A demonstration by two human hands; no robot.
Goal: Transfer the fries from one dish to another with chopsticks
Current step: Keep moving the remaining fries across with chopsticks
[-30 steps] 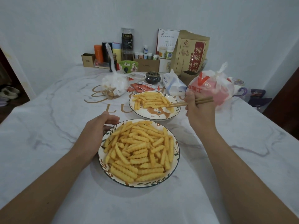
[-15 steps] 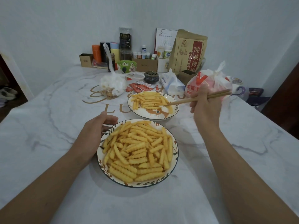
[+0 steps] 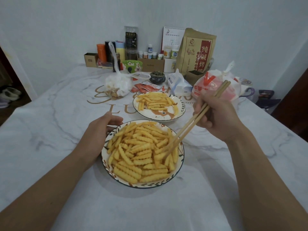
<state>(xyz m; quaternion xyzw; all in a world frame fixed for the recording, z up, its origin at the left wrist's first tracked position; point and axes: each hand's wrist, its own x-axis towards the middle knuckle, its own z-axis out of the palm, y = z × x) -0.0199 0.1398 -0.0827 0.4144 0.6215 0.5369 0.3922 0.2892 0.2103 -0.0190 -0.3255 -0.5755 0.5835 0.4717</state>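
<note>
The right hand point(image 3: 216, 114), gripping the chopsticks point(image 3: 191, 124), should pinch one crinkle fry point(image 3: 160, 156) near its middle while the left hand point(image 3: 98, 130) steadies the near dish point(image 3: 180, 165).

tissue pack point(image 3: 179, 84) | brown bag point(image 3: 196, 52) (red label) | sauce packets point(image 3: 146, 87)
</note>
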